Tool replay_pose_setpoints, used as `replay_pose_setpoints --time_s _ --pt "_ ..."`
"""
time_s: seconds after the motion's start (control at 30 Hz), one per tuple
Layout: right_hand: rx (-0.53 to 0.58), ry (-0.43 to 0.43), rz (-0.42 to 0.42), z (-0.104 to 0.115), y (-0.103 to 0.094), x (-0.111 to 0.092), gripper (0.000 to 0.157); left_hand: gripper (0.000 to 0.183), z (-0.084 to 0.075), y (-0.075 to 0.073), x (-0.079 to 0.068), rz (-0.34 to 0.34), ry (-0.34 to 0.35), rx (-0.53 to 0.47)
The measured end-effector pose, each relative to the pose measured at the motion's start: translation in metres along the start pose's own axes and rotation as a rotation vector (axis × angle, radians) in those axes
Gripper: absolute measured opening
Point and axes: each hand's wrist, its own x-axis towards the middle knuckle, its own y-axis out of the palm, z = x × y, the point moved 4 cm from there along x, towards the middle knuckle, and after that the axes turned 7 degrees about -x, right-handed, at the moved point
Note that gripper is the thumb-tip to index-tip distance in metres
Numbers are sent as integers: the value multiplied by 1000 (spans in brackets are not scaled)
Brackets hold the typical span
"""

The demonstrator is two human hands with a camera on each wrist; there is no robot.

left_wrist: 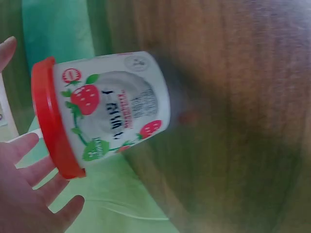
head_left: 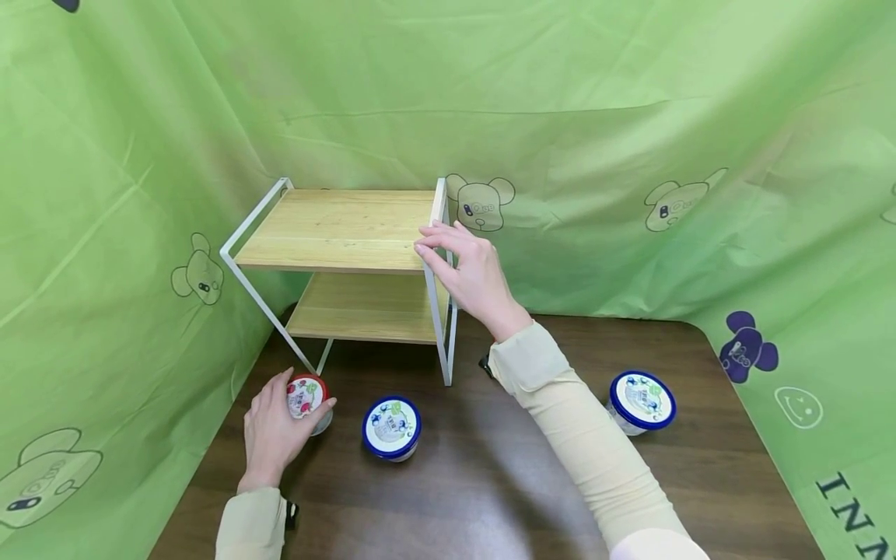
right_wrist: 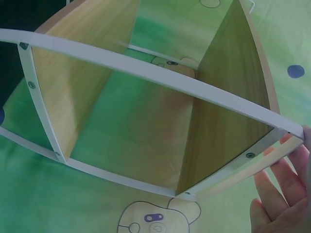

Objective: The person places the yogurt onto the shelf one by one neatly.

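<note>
My left hand [head_left: 271, 432] reaches around a white tub with a red lid [head_left: 306, 395], standing on the table at the shelf's front left. In the left wrist view, strawberries are printed on the tub [left_wrist: 114, 104]; the fingers [left_wrist: 36, 172] are spread near the lid, and whether they touch it I cannot tell. Up at the right side of a two-tier wooden shelf [head_left: 336, 233], my right hand [head_left: 472, 272] is over its white metal frame. The right wrist view shows loosely extended fingers [right_wrist: 286, 182] beside the frame's corner, partly hidden by it.
Two blue-lidded tubs stand on the brown table [head_left: 462, 505]: one tub [head_left: 392, 428] in front of the shelf, another tub [head_left: 642, 400] to the right, past my right forearm. Green cloth [head_left: 560, 140] printed with bear faces encloses the back and sides.
</note>
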Motion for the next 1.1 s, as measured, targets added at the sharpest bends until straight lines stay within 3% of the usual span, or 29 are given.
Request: replay_pose_setpoints --time_s 0.33,0.63,0.83,1.1 --pt "66 24 -39 -2 5 -6 17 103 8 6 -11 11 -2 18" --pt "124 120 -136 -5 6 -12 24 108 14 10 -13 33 -61 -16" --pt "152 259 -207 -12 5 -15 39 114 17 11 -11 48 -106 -50" --pt "105 333 -173 -15 6 -18 36 120 20 12 -12 51 -145 -70"
